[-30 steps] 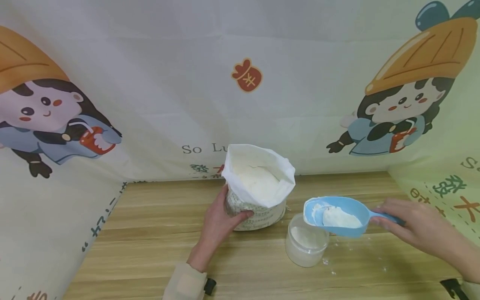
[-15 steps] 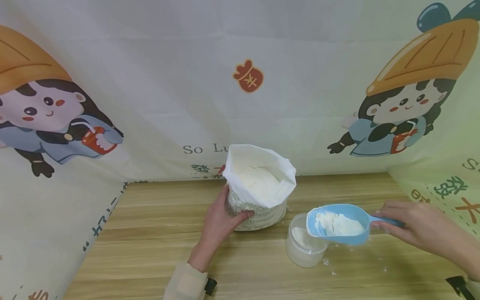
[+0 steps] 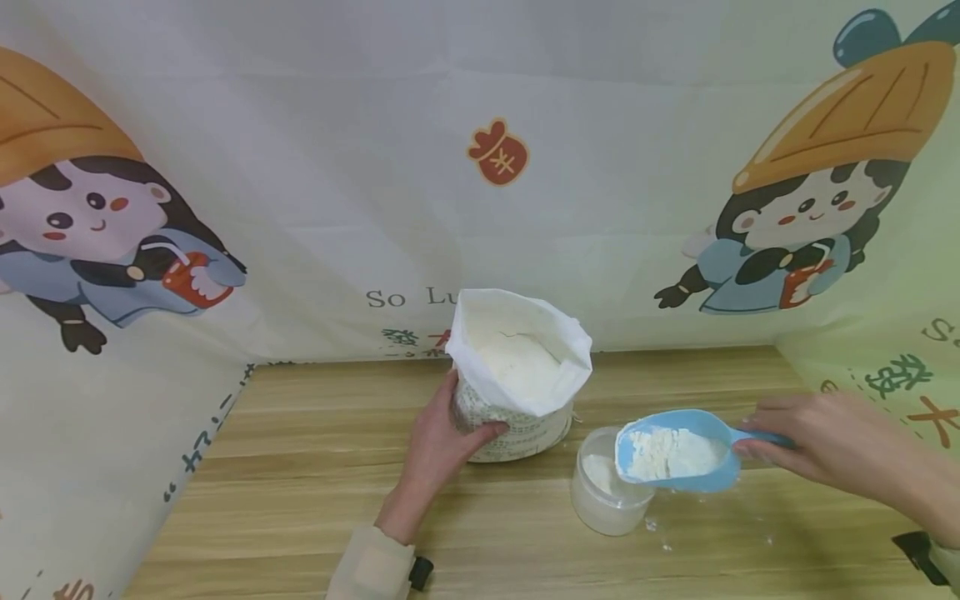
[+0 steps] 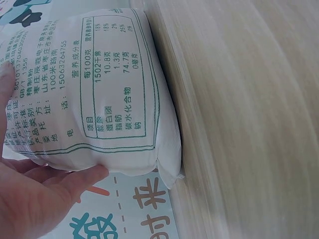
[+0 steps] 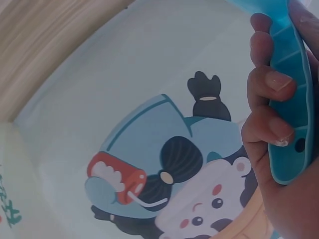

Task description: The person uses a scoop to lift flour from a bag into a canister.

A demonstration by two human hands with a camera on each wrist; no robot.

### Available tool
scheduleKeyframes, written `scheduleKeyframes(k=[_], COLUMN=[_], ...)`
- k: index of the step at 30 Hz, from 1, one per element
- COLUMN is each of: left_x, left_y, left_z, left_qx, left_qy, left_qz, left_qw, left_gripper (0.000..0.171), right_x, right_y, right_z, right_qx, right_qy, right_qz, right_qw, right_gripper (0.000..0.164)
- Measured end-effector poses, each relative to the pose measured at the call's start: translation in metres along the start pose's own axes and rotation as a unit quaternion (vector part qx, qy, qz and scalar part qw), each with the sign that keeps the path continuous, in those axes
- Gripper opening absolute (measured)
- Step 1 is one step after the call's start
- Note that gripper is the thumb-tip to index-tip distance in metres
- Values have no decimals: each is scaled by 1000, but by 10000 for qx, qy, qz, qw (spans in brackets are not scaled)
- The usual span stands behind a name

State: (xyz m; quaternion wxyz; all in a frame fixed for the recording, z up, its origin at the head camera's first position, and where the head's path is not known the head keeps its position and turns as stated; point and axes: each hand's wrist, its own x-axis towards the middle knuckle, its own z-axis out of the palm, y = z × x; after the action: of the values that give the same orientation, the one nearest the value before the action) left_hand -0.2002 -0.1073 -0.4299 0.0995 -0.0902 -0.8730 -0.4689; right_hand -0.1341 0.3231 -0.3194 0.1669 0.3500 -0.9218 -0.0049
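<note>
My left hand (image 3: 438, 437) grips the side of an open white flour bag (image 3: 536, 433), thumb on its printed front. The bag stands upright, with white flour (image 3: 517, 362) visible inside its mouth. In the left wrist view, green print covers the bag (image 4: 114, 89), and the left fingers lie along it. My right hand (image 3: 817, 433) holds a light blue scoop (image 3: 716, 479) by its handle; its fingers curl round the ribbed handle (image 5: 291, 114) in the right wrist view. White flour (image 3: 671, 454) lies in the scoop, whose front lip overlaps the mouth of a clear jar (image 3: 609, 512) containing white powder.
Specks of white powder (image 3: 651, 525) lie on the wood-grain table (image 3: 300, 492) beside the jar. A cloth (image 3: 360, 167) printed with cartoon figures encloses the table at the back and both sides.
The scoop has come down and slightly right at its front lip, and the flour in it has spread toward that lip. The left hand and bag stay in place.
</note>
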Motion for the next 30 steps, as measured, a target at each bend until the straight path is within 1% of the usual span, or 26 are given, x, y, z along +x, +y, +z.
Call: scheduleKeyframes(k=[3, 10, 15, 17, 21, 23, 30], left_x=[0, 0, 1, 1, 1, 1, 1], left_y=[0, -1, -1, -2, -1, -1, -1], left_z=[0, 0, 0, 0, 0, 0, 0], left_qx=[8, 53, 48, 54, 39, 17, 11], left_qy=[3, 17, 37, 48, 46, 37, 39], left_qz=[11, 24, 60, 71, 53, 31, 32], left_qw=[10000, 10000, 10000, 9999, 10000, 10000, 10000], left_gripper=[106, 106, 106, 106, 106, 106, 106], right_x=[4, 14, 21, 24, 29, 32, 41], right_y=[-1, -5, -9, -10, -13, -14, -22], right_z=[-3, -8, -11, -12, -14, -16, -21], right_qx=[-38, -184, -173, -174, -275, -345, -501], right_qy=[-10, -56, -302, -398, -324, -289, -581], right_qz=[-142, -412, -515, -536, -723, -778, -623], right_qw=[9999, 9990, 9981, 9976, 9965, 9960, 9951], right_gripper=[24, 23, 22, 25, 37, 39, 42])
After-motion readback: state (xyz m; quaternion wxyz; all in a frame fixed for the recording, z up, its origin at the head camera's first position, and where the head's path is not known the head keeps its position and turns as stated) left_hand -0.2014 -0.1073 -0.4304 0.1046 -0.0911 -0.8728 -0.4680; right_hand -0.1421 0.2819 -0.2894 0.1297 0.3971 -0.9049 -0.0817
